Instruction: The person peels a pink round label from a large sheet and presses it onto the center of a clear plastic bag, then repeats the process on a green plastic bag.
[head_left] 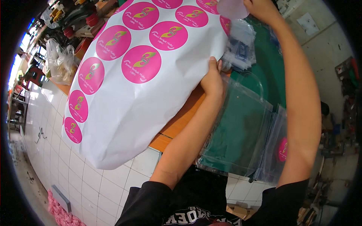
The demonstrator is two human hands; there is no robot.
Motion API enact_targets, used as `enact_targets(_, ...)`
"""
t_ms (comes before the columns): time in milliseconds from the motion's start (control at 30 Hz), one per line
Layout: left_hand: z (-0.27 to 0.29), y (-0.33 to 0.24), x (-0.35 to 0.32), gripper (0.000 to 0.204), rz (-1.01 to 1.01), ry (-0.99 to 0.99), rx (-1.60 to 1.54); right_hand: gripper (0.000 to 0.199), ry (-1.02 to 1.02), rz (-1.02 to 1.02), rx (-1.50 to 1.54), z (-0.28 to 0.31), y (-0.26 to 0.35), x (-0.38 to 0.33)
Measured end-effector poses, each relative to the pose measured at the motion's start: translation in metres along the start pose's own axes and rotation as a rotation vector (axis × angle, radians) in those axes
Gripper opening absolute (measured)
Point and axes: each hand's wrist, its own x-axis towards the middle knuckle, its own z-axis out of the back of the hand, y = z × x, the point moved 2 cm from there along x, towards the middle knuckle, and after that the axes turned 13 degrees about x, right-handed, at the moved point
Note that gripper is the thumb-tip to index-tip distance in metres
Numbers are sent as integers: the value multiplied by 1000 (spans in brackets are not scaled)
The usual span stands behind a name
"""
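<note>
A large white sheet of round pink stickers [128, 113] bulges across the left and middle of the view and hangs over the table's edge. My left hand [213, 81] grips its right edge, thumb on top. At the top right, my right hand [260, 9] pinches the rim of a pale round sticker [233, 8], its plain side showing. That sticker overlaps the sheet's upper right corner; whether it is fully off the sheet I cannot tell. Below my left hand lies a clear plastic bag [237, 124] with a looped handle, flat on the green mat [268, 71].
More clear bags [269, 150] are stacked at the right, one bearing a pink sticker [283, 149]. Small clear packets [240, 45] lie beyond my left hand. A knotted plastic bag [61, 62] and machinery [75, 17] stand at the far left. Pink material [62, 211] lies on the tiled floor.
</note>
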Motion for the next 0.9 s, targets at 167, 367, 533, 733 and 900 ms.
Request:
enact_targets(167,-2,3,-4,47,-136,89,146,18,-66,42,19,39,8,-11)
enact_targets(367,-3,0,-5,67,61,232,384,17,35,-96,88,80,33,-40)
enact_targets(533,-9,-2,-11,70,302,398,313,17,95,-191,123,114,58,-87)
enact_targets(733,-12,-6,-58,59,471,744,553,16,166,-190,193,150,68,-151)
enact_targets(900,7,-12,-111,63,726,938,459,14,111,-63,136,163,108,-195)
